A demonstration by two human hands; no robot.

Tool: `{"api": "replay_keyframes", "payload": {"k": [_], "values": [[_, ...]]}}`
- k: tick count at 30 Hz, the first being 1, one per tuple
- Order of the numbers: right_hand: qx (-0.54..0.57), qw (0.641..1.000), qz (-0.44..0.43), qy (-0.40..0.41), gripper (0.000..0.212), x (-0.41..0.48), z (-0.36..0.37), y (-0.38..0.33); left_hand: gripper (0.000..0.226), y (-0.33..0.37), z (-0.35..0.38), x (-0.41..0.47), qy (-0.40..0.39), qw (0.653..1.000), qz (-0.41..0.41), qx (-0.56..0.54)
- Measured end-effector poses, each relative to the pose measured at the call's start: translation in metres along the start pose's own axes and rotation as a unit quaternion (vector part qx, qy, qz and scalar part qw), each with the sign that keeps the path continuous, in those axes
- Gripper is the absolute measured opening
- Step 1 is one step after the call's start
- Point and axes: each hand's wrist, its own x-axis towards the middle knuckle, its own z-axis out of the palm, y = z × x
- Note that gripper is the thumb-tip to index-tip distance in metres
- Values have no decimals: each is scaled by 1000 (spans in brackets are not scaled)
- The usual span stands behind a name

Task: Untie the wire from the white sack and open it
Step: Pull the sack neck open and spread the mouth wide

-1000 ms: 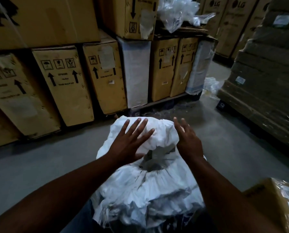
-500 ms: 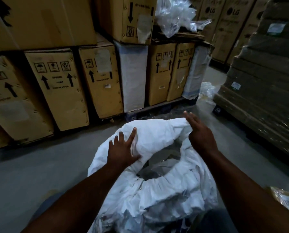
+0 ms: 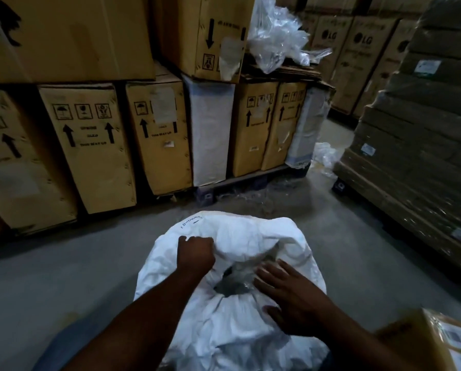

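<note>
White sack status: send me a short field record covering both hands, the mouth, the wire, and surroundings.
sack: white sack on the grey floor
mouth: partly open, dark gap in the middle
left hand: left hand fisted on the far rim fabric
right hand: right hand flat, fingers spread, beside the gap
wire: none visible
surroundings: cardboard boxes behind; wrapped pallet at right

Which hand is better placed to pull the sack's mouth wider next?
Probably the left hand: it is already fisted around the far rim fabric of the white sack and could pull outward. The right hand lies flat with fingers spread beside the dark opening, gripping nothing.
</note>
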Motion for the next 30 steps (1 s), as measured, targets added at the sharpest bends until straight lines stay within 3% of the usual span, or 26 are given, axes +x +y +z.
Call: {"api": "replay_keyframes", "payload": {"k": [3,5,8,10,11,13,15,17,19,21,23,27,30], "values": [[-8,986,137,-93,69,-9,0,26,31,-11,-25,9,58,998,-18,-35],[-9,964,241,-114,74,-7,2,41,40,-23,-50,24,110,987,-51,-104],[-31,927,339,-156,88,9,-1,48,38,-21,-83,44,100,954,-127,-252],[-32,915,370,-160,99,25,-3,44,40,-4,-87,39,90,954,-107,-267],[-31,915,372,-153,102,35,-4,41,49,5,-80,32,90,963,-59,-247],[-27,930,347,-121,99,55,-8,36,57,18,-61,13,114,969,137,-172],[-22,959,275,-62,88,67,-7,34,42,18,-34,-3,159,924,344,-59],[-3,977,212,22,85,68,-1,36,42,6,-17,-12,148,890,429,37],[16,978,209,17,101,64,1,45,75,-13,-5,-18,74,913,385,115],[13,967,246,-72,119,56,1,61,122,-36,4,-20,-7,936,317,152],[-1,950,273,-151,131,45,2,84,147,-58,6,-22,-71,949,255,169],[-18,927,281,-249,146,17,5,125,162,-112,2,-28,-189,939,155,243],[1,923,229,-310,132,20,10,114,146,-126,-1,-37,-190,950,125,212]]}}
